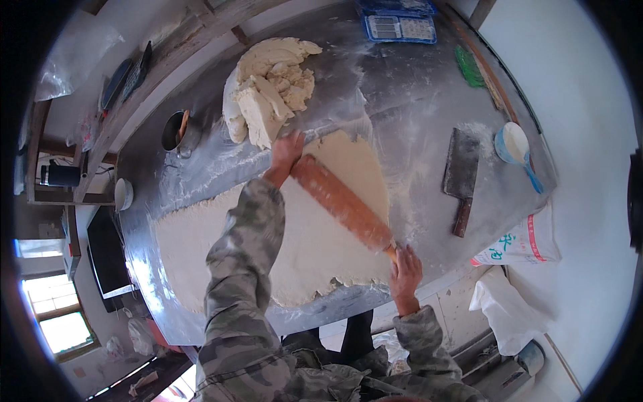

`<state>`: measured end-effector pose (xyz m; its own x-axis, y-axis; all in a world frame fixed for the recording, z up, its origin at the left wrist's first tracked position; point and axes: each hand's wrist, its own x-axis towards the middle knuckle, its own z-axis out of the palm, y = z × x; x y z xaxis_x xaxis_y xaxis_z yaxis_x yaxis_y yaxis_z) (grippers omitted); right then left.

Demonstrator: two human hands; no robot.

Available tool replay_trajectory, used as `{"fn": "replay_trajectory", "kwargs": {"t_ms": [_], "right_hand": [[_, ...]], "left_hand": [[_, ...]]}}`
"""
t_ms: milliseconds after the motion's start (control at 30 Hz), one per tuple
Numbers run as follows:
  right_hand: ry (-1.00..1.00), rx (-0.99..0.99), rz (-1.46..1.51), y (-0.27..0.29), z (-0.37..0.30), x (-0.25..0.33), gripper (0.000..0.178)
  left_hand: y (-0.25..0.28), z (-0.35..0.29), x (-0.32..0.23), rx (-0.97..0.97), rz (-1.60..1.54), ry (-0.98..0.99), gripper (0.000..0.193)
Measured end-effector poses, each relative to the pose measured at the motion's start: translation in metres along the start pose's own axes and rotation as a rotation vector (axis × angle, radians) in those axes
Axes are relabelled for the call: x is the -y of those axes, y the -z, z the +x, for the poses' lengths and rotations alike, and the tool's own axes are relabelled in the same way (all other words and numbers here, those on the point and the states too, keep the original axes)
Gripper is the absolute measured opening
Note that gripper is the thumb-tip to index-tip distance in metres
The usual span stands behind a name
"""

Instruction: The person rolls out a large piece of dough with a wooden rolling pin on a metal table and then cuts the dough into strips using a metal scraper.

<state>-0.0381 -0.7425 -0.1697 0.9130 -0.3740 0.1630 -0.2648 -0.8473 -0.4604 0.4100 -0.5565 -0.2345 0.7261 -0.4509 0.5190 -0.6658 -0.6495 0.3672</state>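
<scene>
On the counter (pixel 418 161), a dough sheet (pixel 318 244) spreads along the near edge. Across its right part lies the rolling pin (pixel 343 202), long axis slanting far-left to near-right. The left grip (pixel 287 154) closes over its far end; the right grip (pixel 405 276), nearer that edge, clasps the other.

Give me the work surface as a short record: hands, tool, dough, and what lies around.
Left hand: on the far end of the rolling pin
Right hand: on the near handle
Pin position: slanted across the right part of the dough sheet
Spare dough: rough lump beyond the sheet
Right side: cleaver, handle toward the person; ladle beside it
Left side: metal pot
Far edge: blue scale
</scene>
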Motion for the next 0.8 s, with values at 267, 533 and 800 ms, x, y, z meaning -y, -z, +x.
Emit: {"fn": "replay_trajectory", "kwargs": {"t_ms": [267,533,800], "right_hand": [[-0.023,-0.009,0.029,0.014,0.063,-0.017,0.038],[-0.280,0.076,0.123,0.039,-0.142,0.058,0.044],[-0.403,0.075,-0.028,0.042,-0.111,0.008,0.036]], "left_hand": [[-0.017,0.062,0.006,0.211,0.204,0.010,0.024],[0.040,-0.091,-0.087,0.355,-0.222,0.019,0.018],[-0.030,-0.005,-0.153,0.415,-0.182,-0.081,0.027]]}}
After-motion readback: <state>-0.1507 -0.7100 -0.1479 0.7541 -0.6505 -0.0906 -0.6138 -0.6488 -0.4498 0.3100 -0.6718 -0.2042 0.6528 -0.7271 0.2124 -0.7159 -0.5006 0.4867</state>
